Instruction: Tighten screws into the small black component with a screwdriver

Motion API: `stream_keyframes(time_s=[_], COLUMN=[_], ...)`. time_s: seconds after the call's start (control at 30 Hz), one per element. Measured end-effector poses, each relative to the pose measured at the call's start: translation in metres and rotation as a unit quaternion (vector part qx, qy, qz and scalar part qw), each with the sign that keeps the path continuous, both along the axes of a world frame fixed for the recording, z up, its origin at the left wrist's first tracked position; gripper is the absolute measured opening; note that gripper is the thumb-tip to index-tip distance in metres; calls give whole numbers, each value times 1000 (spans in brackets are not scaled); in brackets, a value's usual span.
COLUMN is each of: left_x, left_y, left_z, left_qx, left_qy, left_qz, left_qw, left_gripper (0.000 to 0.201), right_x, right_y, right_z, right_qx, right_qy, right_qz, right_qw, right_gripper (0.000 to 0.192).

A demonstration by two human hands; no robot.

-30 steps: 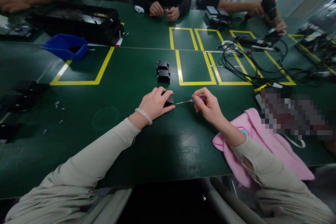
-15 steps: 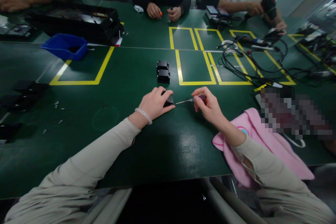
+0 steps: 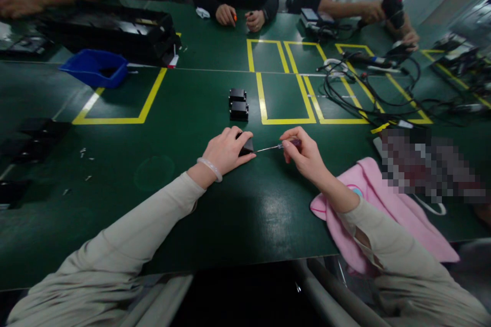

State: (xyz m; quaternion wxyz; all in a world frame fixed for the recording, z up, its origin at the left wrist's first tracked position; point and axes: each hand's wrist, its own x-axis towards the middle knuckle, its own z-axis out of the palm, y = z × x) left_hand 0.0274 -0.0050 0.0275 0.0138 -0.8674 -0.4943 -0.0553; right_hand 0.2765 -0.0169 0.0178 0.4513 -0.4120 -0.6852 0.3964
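My left hand [image 3: 225, 152] presses a small black block [image 3: 246, 146] down on the green table [image 3: 215, 204], fingers wrapped over most of it. My right hand [image 3: 303, 153] pinches the dark red handle of a thin screwdriver [image 3: 278, 147]. Its metal shaft points left and its tip meets the block's right side. A pale bracelet sits on my left wrist. Two more black blocks [image 3: 238, 104] stand side by side a little farther up the table.
A pink cloth [image 3: 383, 214] lies by my right forearm. A tangle of black cables [image 3: 364, 87] covers yellow-taped boxes at right. A blue bin [image 3: 95, 67] and black trays [image 3: 115, 28] sit far left. Other people's hands work along the far edge. Small screws [image 3: 85, 153] lie scattered at left.
My hands, the block and the screwdriver stay where they were. The hands of the person opposite have shifted slightly.
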Motion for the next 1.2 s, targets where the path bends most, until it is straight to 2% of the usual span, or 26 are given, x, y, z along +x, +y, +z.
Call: stream_keyframes(time_s=[0.37, 0.57, 1.2], left_x=[-1, -1, -1], left_y=[0, 0, 0], left_z=[0, 0, 1], left_qx=[1, 0, -1], left_qy=[-3, -6, 0], left_qz=[-2, -6, -6], left_qw=[1000, 1000, 1000], left_gripper=[51, 51, 52], right_x=[-1, 0, 0], right_y=[0, 0, -1], right_z=[1, 2, 3], right_qx=[-2, 1, 1], right_qy=[0, -15, -6], right_qz=[-7, -6, 9], right_qw=[1000, 1000, 1000], right_gripper=[19, 28, 23])
